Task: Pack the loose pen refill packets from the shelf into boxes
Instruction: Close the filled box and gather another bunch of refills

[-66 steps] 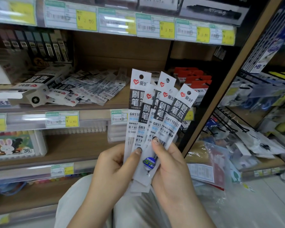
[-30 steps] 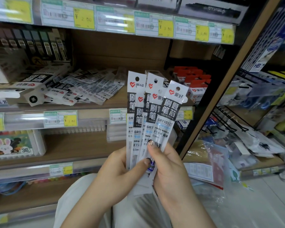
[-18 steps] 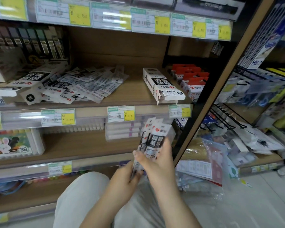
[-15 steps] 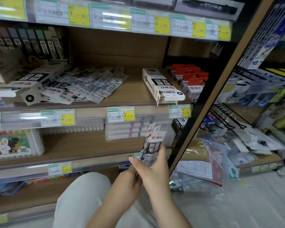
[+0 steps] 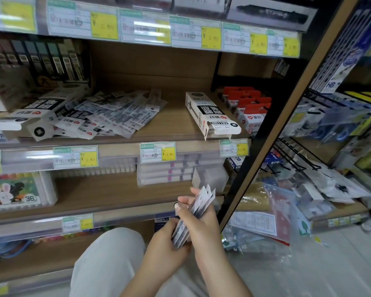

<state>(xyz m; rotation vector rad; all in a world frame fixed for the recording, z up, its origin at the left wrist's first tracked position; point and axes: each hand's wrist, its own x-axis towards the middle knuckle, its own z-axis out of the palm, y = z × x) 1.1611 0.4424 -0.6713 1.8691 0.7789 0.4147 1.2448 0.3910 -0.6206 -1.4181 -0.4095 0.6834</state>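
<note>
A stack of pen refill packets (image 5: 198,207) is held edge-on between both hands, low in front of the lower shelf. My right hand (image 5: 204,219) wraps the stack from the right, thumb over its upper part. My left hand (image 5: 167,239) grips its lower end from the left. A loose pile of refill packets (image 5: 107,114) lies on the middle shelf at left. A white refill box (image 5: 210,115) with an open front flap lies on the same shelf at right. Another white box (image 5: 45,105) lies left of the pile.
Red-topped boxes (image 5: 248,108) stand behind the open box. A black and wood upright (image 5: 272,129) bounds the shelf on the right. Clear pen cases (image 5: 169,172) and a rabbit crayon box (image 5: 13,191) sit on the lower shelf. Plastic bags (image 5: 276,213) lie on the floor right.
The fanned packets were gathered into one tight stack and lowered from eye level to in front of the lower shelf, uncovering the open white box on the middle shelf.
</note>
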